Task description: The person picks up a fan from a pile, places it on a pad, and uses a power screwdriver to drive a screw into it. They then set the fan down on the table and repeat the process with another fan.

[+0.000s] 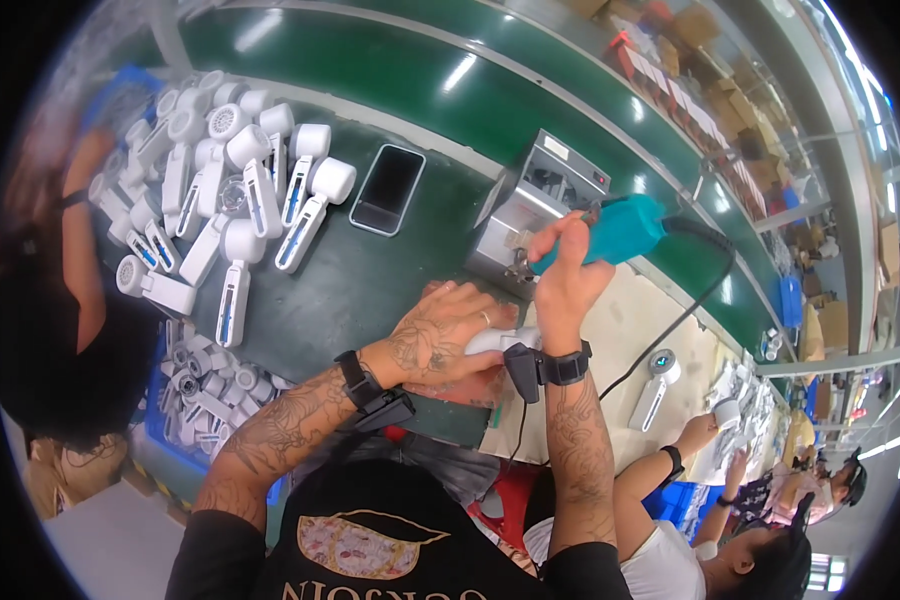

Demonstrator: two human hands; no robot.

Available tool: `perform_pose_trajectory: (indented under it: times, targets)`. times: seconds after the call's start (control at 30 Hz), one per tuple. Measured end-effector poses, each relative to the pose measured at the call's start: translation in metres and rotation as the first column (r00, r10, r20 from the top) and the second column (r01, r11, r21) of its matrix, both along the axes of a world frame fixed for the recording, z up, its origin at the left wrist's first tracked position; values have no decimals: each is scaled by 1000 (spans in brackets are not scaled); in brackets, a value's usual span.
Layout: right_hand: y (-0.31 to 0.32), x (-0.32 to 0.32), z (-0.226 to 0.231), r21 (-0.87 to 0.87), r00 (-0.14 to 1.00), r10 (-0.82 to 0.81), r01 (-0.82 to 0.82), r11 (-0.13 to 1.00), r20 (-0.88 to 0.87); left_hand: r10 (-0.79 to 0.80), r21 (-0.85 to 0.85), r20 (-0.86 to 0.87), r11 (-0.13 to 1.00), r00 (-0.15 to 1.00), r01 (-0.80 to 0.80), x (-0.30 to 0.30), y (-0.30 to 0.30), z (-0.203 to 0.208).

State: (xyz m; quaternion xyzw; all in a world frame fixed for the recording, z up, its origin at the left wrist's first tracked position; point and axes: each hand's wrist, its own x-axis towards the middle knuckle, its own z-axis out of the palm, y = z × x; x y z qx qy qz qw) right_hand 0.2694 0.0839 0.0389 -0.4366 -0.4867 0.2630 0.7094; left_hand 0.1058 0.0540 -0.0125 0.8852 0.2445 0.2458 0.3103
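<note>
My right hand (575,275) is closed around a teal electric screwdriver (625,228), a black cable trailing from its back end. The driver's front end points down and left, close to the front of a grey metal box machine (518,228); its tip is hard to make out. Lower down, my left hand (448,330) presses a white handheld fan (492,342) against the bench, fingers over it. Most of that fan is hidden by the hand and by the black device on my right wrist.
At left, a pile of white handheld fans (210,170) covers the green bench (340,290); a blue crate (165,425) of more stands below. A phone (388,190) lies behind my left hand. Another fan (656,388) rests on the beige mat (610,350). Co-workers sit on both sides.
</note>
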Motion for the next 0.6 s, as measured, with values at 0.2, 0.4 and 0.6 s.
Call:
perform_pose_trajectory:
  times: [0.2, 0.4, 0.6]
  targets:
    - [-47, -6, 20, -134, 998, -51, 46, 990, -32, 53, -25, -20, 998, 998, -53, -1, 0, -4]
    - [-68, -1, 12, -144, 999, -10, 4, 990, -42, 127, 84, 53, 988, 991, -131, 1, -1, -4]
    - [-70, -1, -2, -135, 998, 7, -16, 991, -65, 133, 69, 69, 988, 989, -137, 2, -3, -5]
